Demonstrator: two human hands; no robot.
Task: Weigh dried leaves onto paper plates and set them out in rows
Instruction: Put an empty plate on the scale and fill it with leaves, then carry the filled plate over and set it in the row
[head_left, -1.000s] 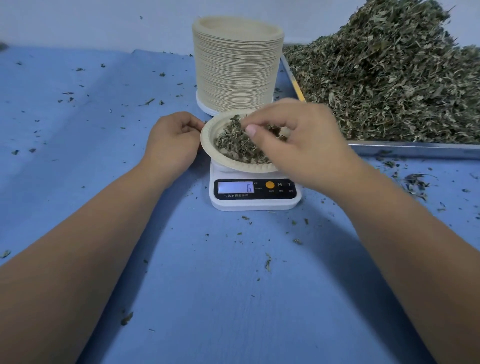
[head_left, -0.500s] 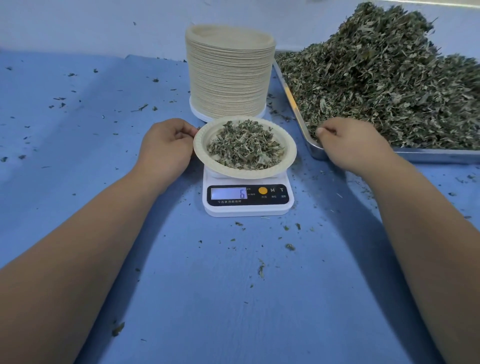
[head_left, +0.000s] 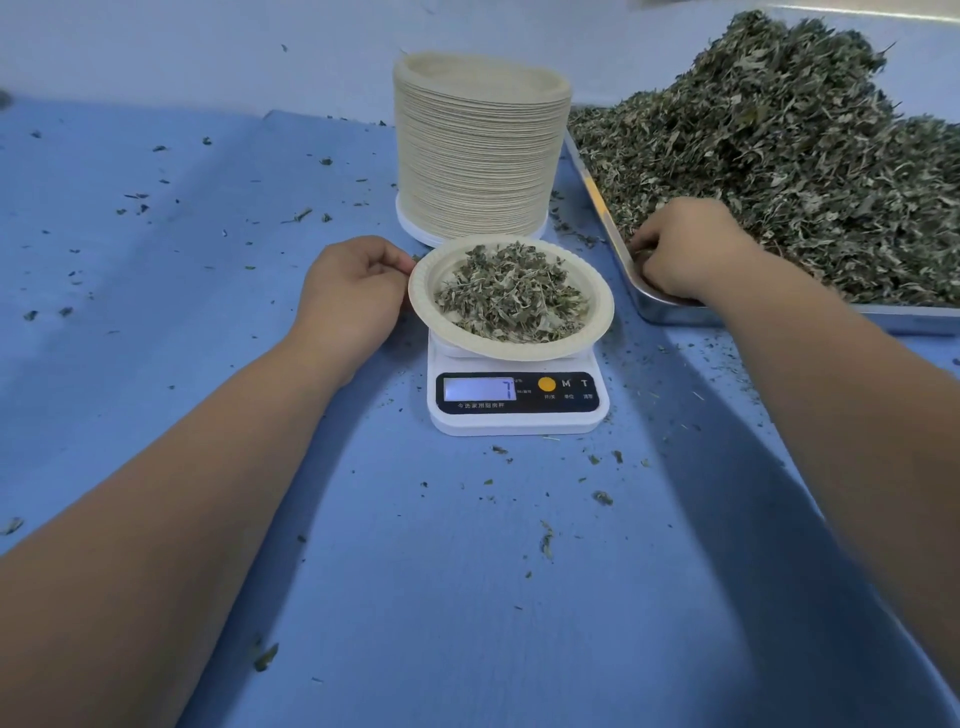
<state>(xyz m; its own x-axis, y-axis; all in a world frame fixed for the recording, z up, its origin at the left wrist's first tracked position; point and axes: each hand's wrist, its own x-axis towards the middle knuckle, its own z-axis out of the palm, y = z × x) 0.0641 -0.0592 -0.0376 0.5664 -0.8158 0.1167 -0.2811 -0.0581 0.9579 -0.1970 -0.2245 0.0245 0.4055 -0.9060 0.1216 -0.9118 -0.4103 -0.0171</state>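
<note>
Near edge: blue cloth-covered counter (head_left: 467, 623), flecked with leaf crumbs. Both my forearms enter from the bottom corners.

Next: small white digital kitchen scale (head_left: 517, 400). I read the display as 7; the small print beside it is illegible. On it sits a round beige paper plate (head_left: 600, 322), overhanging the platform, with a shallow portion of leaf (head_left: 511, 299) in its well.

Left hand (head_left: 353, 291): fingers curled, thumb at the plate's left rim. Touching or pinching, I cannot tell.

Right hand (head_left: 680, 254): in the near corner of the shiny metal tray (head_left: 909, 318), fingers curled round loose dried leaves (head_left: 805, 171) from the grey-green heap. The fingertips are hidden, so the amount is unknown.

Step in hand (my judgement): topping up the portion. Take small pinches, drop them mid-plate, lift the left hand clear of the rim, and let the digits settle before reading. The target weight is not shown.

Far: a tall stack of beige paper plates (head_left: 478, 156) behind the scale, its base partly hidden by the plate. The tray is cut off at right. Where filled plates go lies outside the view.
</note>
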